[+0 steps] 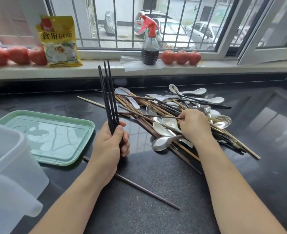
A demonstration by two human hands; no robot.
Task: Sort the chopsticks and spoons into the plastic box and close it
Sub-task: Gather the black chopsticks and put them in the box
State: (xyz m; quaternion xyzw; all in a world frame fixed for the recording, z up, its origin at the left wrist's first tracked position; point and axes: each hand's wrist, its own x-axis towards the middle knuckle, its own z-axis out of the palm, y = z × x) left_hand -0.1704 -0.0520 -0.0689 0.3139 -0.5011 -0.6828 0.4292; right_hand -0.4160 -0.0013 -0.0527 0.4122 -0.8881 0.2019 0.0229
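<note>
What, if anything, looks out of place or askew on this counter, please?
One dark chopstick lies alone near the counter's front edge, under the left hand's forearm, apart from the tangled pile of chopsticks and spoons.

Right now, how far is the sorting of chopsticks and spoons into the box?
Early stage. Done: the green lid is off and lies flat beside the plastic box. In hand: the left hand grips a bundle of dark chopsticks upright, and the right hand pinches another from the pile. Left: most chopsticks, all spoons, one stray chopstick, and closing the box.
</note>
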